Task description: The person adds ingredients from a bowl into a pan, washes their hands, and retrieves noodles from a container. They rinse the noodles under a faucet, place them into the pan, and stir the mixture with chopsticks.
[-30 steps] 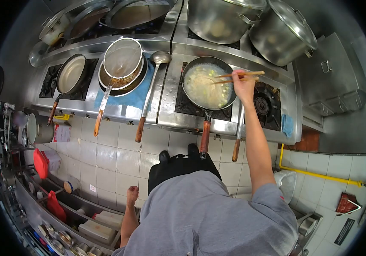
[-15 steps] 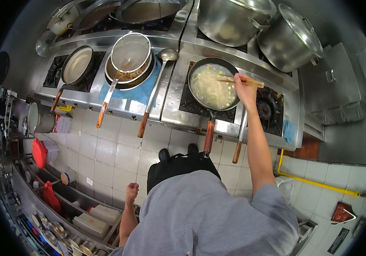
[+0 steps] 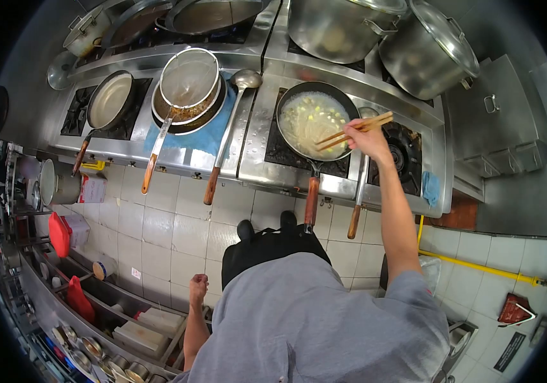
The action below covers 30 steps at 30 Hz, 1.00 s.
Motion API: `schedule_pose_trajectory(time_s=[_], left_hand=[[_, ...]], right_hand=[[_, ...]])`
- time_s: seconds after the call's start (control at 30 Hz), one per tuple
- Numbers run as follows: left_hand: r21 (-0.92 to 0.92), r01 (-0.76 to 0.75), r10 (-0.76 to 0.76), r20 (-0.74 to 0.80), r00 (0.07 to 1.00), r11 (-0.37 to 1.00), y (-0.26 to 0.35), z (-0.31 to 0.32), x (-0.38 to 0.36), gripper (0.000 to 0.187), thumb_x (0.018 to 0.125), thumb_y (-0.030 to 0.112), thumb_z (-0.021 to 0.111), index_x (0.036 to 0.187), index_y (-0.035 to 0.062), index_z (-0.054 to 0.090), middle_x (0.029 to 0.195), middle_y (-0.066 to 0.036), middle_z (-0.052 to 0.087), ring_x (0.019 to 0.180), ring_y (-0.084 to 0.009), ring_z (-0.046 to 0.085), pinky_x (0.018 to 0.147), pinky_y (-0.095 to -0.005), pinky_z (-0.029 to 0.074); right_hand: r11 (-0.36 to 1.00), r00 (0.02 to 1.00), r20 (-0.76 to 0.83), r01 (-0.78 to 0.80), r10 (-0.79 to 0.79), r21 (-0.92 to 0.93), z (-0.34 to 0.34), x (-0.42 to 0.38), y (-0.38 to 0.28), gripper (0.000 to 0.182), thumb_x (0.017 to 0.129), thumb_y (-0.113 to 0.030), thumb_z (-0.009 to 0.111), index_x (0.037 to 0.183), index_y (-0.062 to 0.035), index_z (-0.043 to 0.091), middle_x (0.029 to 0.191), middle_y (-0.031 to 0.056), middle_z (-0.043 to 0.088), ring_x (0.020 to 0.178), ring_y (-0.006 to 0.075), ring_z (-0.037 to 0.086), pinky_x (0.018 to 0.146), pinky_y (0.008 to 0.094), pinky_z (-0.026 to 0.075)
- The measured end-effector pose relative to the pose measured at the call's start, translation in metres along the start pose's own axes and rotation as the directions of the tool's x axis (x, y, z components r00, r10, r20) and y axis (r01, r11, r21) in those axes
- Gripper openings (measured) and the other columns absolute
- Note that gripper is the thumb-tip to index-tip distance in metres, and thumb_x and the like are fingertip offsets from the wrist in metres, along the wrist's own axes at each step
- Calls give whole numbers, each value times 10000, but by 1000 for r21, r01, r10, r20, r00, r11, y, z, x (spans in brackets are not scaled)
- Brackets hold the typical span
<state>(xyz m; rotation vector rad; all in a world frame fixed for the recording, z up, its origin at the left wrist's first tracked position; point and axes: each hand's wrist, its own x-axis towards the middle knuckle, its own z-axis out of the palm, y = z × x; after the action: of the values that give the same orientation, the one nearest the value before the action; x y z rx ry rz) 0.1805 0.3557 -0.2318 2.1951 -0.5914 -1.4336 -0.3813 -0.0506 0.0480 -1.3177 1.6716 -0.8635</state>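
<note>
My right hand [image 3: 368,139] is closed on a pair of wooden chopsticks [image 3: 339,136], whose tips dip into a dark frying pan [image 3: 342,96]. Pale noodles in cloudy broth [image 3: 308,127] fill the pan, with yellow-green pieces and foam on top. The pan sits on a burner, its wooden handle [image 3: 312,203] pointing toward me. Beside it, partly behind my right hand, lies a long ladle with a wooden handle [image 3: 354,221]. Low at my side, away from the stove, my left hand [image 3: 199,288] is curled closed with nothing visible in it.
A mesh strainer [image 3: 189,76] rests over a pan on a blue cloth [image 3: 200,137]. Another ladle [image 3: 229,137] lies to its right. An empty pan [image 3: 110,101] occupies the left burner. Large lidded pots [image 3: 337,29] stand behind. Shelving [image 3: 95,300] runs behind me at left.
My right hand has lowered slightly, and the chopsticks now slant down toward the pan's near side. The noodles have shifted in the broth. My left hand stays at my side.
</note>
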Motion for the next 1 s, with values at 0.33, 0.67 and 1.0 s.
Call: schedule_pose_trajectory(time_s=[0.33, 0.67, 1.0], left_hand=[[-16, 38, -37, 42, 998, 999, -29, 3, 6, 174, 896, 198, 627, 964, 37, 628, 770, -42, 628, 662, -129, 614, 502, -269, 468], [6, 32, -32, 29, 999, 999, -12, -9, 10, 138, 890, 171, 616, 958, 51, 627, 770, -29, 620, 648, -116, 597, 510, -266, 467], [-8, 17, -16, 124, 992, 1000, -7, -22, 38, 111, 885, 142, 601, 933, 43, 612, 752, -9, 606, 634, -98, 580, 496, -249, 448]], right_hand=[[998, 998, -27, 60, -59, 36, 11, 15, 21, 134, 910, -135, 619, 956, -20, 670, 764, 53, 649, 606, 105, 606, 553, 236, 522], [937, 926, -359, 221, -115, 270, 33, 11, 8, 203, 931, -160, 598, 1013, 13, 665, 773, 44, 633, 613, 102, 590, 558, 240, 510], [991, 962, -274, 48, -11, 127, 24, -30, 45, 163, 919, -154, 623, 945, 0, 667, 757, 46, 648, 581, 91, 595, 521, 234, 517]])
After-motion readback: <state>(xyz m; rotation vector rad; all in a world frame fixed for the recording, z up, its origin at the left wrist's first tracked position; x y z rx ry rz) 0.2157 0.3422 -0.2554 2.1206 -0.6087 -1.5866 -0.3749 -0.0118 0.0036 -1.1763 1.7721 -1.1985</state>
